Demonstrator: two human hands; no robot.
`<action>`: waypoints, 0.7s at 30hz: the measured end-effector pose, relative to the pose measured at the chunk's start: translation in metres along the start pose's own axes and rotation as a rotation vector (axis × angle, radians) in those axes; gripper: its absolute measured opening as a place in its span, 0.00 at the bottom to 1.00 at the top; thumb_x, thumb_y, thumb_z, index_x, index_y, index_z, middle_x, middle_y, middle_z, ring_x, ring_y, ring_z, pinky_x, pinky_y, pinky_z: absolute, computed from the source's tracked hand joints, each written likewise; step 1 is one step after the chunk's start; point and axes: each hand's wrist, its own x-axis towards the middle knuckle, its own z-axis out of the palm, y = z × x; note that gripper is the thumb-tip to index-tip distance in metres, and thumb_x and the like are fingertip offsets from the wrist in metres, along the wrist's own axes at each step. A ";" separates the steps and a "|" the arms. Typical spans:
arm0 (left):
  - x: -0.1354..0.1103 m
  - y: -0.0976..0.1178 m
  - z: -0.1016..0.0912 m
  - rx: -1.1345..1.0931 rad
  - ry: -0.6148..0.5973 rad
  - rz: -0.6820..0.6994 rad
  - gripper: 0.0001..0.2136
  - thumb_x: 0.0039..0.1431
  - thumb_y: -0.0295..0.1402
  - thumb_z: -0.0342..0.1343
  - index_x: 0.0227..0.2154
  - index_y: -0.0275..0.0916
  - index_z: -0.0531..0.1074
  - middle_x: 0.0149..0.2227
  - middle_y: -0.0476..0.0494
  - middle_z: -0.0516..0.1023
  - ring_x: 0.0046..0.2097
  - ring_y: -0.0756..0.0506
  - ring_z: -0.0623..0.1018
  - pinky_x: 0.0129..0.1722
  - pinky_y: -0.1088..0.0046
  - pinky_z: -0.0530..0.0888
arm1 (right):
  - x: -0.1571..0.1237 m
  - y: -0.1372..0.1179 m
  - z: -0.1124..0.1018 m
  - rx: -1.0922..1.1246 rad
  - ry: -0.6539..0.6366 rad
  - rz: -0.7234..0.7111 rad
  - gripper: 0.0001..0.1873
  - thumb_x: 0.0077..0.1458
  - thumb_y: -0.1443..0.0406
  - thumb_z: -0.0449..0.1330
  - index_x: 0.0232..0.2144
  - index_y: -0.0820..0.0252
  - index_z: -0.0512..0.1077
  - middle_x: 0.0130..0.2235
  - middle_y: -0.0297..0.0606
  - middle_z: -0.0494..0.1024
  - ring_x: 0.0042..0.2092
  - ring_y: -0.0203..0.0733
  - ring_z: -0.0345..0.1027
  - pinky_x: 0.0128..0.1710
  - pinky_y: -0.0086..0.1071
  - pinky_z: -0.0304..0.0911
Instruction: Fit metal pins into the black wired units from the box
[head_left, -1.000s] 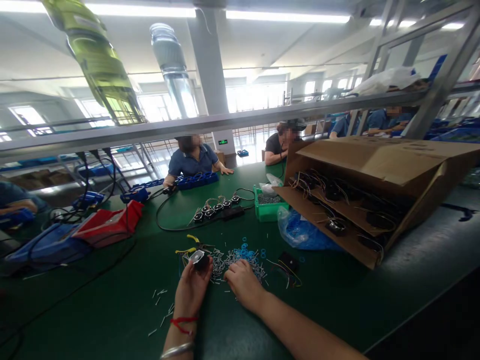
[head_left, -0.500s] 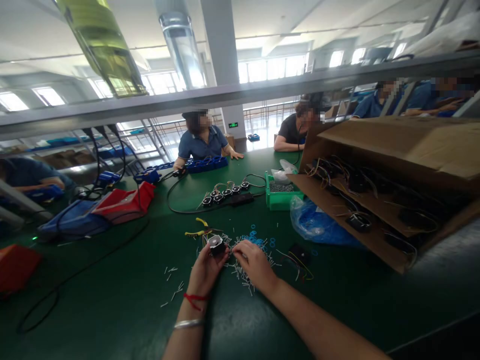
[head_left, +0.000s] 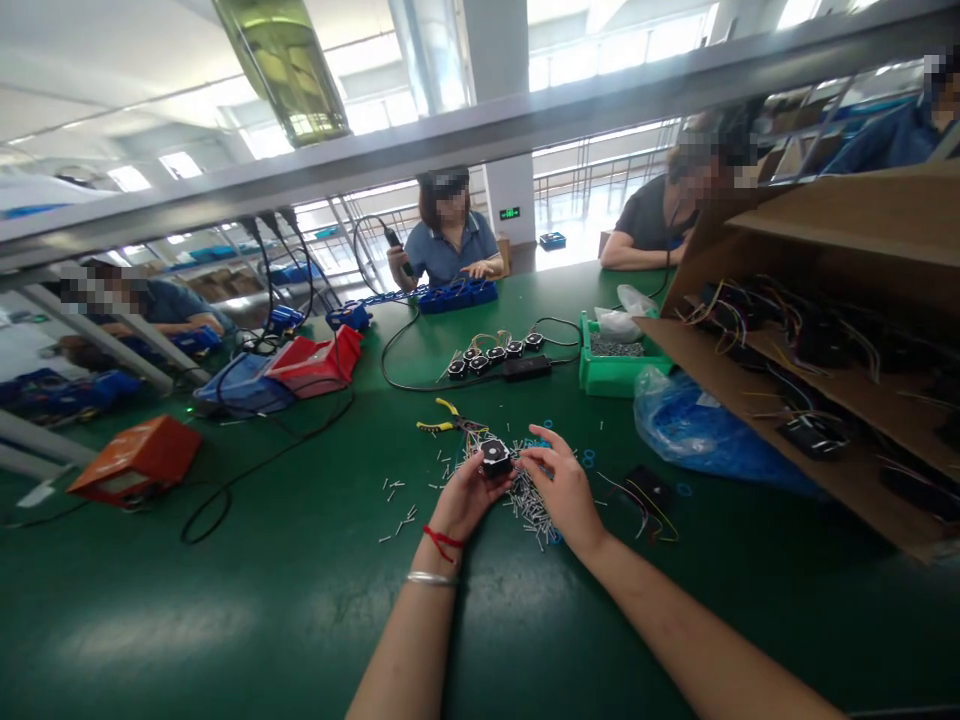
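Head view shows the left hand (head_left: 466, 492) gripping a small black motor (head_left: 496, 458) just above the green table (head_left: 225, 620), over a pile of little pins (head_left: 529, 500). The right hand (head_left: 564, 486) touches the motor with its fingertips, pinched at its side, but whether it holds a pin is too small to tell. Yellow pliers (head_left: 448, 420) lie just behind, and a cardboard box (head_left: 825, 300) sits at the right.

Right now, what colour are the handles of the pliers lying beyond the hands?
Yellow; the pliers show best in the head view.
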 end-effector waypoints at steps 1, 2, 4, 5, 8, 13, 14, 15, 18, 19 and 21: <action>0.000 0.000 0.000 0.000 -0.007 0.000 0.16 0.58 0.38 0.50 0.45 0.33 0.67 0.42 0.34 0.75 0.41 0.43 0.76 0.41 0.68 0.72 | 0.000 0.000 0.000 -0.003 -0.006 -0.003 0.07 0.56 0.64 0.55 0.32 0.59 0.73 0.53 0.42 0.64 0.49 0.44 0.64 0.46 0.36 0.63; 0.000 -0.001 -0.001 0.000 -0.014 -0.001 0.16 0.58 0.38 0.50 0.45 0.33 0.67 0.42 0.34 0.75 0.41 0.43 0.76 0.42 0.68 0.71 | 0.001 0.000 0.000 -0.007 -0.009 -0.009 0.07 0.56 0.64 0.55 0.31 0.59 0.73 0.52 0.42 0.66 0.50 0.44 0.63 0.47 0.37 0.62; -0.001 -0.001 -0.001 0.001 -0.023 -0.004 0.16 0.57 0.38 0.51 0.45 0.32 0.67 0.43 0.33 0.75 0.42 0.42 0.76 0.43 0.68 0.71 | 0.001 0.002 -0.001 -0.006 -0.001 -0.022 0.08 0.57 0.63 0.55 0.31 0.59 0.73 0.47 0.42 0.69 0.48 0.43 0.64 0.47 0.37 0.61; -0.001 -0.001 0.000 0.002 -0.025 -0.008 0.17 0.57 0.38 0.51 0.45 0.32 0.67 0.43 0.33 0.75 0.42 0.42 0.76 0.43 0.67 0.71 | 0.002 0.003 -0.001 -0.003 0.003 -0.026 0.08 0.57 0.63 0.55 0.31 0.58 0.73 0.44 0.41 0.71 0.47 0.43 0.65 0.47 0.37 0.61; -0.002 -0.001 0.001 0.008 -0.026 -0.023 0.17 0.56 0.39 0.52 0.45 0.32 0.67 0.43 0.33 0.75 0.43 0.41 0.76 0.45 0.65 0.70 | 0.002 0.007 -0.001 0.017 -0.005 -0.013 0.09 0.58 0.62 0.53 0.33 0.58 0.72 0.37 0.38 0.73 0.42 0.41 0.67 0.44 0.35 0.62; -0.004 -0.001 0.003 0.014 -0.037 -0.027 0.17 0.56 0.38 0.52 0.45 0.33 0.67 0.43 0.34 0.75 0.42 0.42 0.76 0.45 0.66 0.70 | 0.000 0.007 0.002 0.061 -0.037 0.052 0.08 0.58 0.62 0.53 0.37 0.58 0.70 0.37 0.36 0.74 0.38 0.40 0.68 0.40 0.33 0.63; -0.004 -0.001 0.003 0.013 -0.037 -0.023 0.17 0.56 0.38 0.52 0.45 0.33 0.67 0.43 0.35 0.75 0.42 0.43 0.76 0.45 0.66 0.70 | -0.001 0.005 0.002 0.060 -0.039 0.052 0.07 0.57 0.62 0.54 0.36 0.58 0.70 0.36 0.36 0.74 0.38 0.39 0.68 0.40 0.32 0.63; -0.004 -0.001 0.003 0.012 -0.037 -0.020 0.16 0.56 0.38 0.53 0.45 0.34 0.67 0.43 0.35 0.75 0.42 0.43 0.76 0.45 0.66 0.70 | -0.001 0.004 0.002 0.052 -0.038 0.045 0.07 0.57 0.63 0.54 0.35 0.59 0.69 0.36 0.36 0.74 0.37 0.40 0.68 0.39 0.32 0.63; -0.004 -0.001 0.003 0.020 -0.034 -0.013 0.16 0.55 0.37 0.53 0.44 0.35 0.68 0.43 0.36 0.75 0.41 0.43 0.76 0.45 0.65 0.70 | -0.002 0.003 0.002 0.009 -0.034 0.017 0.06 0.56 0.63 0.54 0.32 0.59 0.69 0.33 0.36 0.73 0.36 0.40 0.68 0.39 0.32 0.62; -0.004 -0.001 0.003 0.024 -0.034 -0.012 0.16 0.55 0.37 0.53 0.44 0.34 0.68 0.42 0.36 0.75 0.41 0.43 0.76 0.45 0.65 0.70 | -0.002 0.003 0.002 -0.003 -0.034 0.010 0.06 0.57 0.63 0.54 0.32 0.59 0.69 0.33 0.36 0.73 0.36 0.40 0.67 0.39 0.33 0.62; -0.004 -0.002 0.003 0.029 -0.035 -0.011 0.16 0.55 0.37 0.53 0.44 0.34 0.67 0.42 0.36 0.75 0.41 0.43 0.76 0.45 0.65 0.70 | -0.002 0.003 0.001 -0.024 -0.038 -0.009 0.05 0.57 0.64 0.54 0.32 0.59 0.69 0.33 0.36 0.73 0.37 0.40 0.67 0.39 0.33 0.62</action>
